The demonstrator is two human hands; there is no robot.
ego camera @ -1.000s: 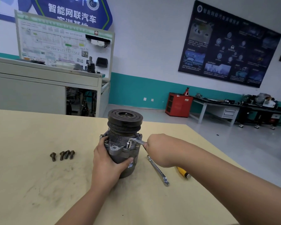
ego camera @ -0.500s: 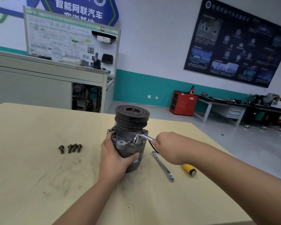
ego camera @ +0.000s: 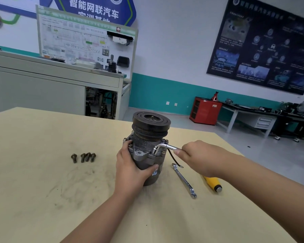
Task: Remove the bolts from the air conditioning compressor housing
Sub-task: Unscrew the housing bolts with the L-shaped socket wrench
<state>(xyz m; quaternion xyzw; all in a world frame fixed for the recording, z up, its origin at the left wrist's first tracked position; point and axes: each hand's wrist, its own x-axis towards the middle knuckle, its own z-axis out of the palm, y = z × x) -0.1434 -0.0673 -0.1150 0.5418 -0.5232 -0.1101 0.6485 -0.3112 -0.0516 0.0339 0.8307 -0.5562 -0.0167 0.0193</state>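
The grey compressor (ego camera: 146,148) stands upright on the wooden table (ego camera: 42,190), its black pulley on top. My left hand (ego camera: 132,168) grips the housing from the left and front, thumb across its lower front. My right hand (ego camera: 198,157) holds the handle of a bent L-shaped socket wrench (ego camera: 161,148), whose socket end sits down on a bolt at the housing's right front flange. Several removed bolts (ego camera: 83,157) lie in a row on the table to the left.
A flat spanner (ego camera: 183,179) and a yellow-handled screwdriver (ego camera: 212,183) lie on the table right of the compressor, under my right forearm. A thin black wire (ego camera: 173,157) hangs from the compressor. The table's right edge runs diagonally; workshop benches stand beyond.
My right hand has swung the wrench handle from pointing toward me to pointing right, turning it on the bolt. My left hand keeps its grip on the housing. The view has shifted.
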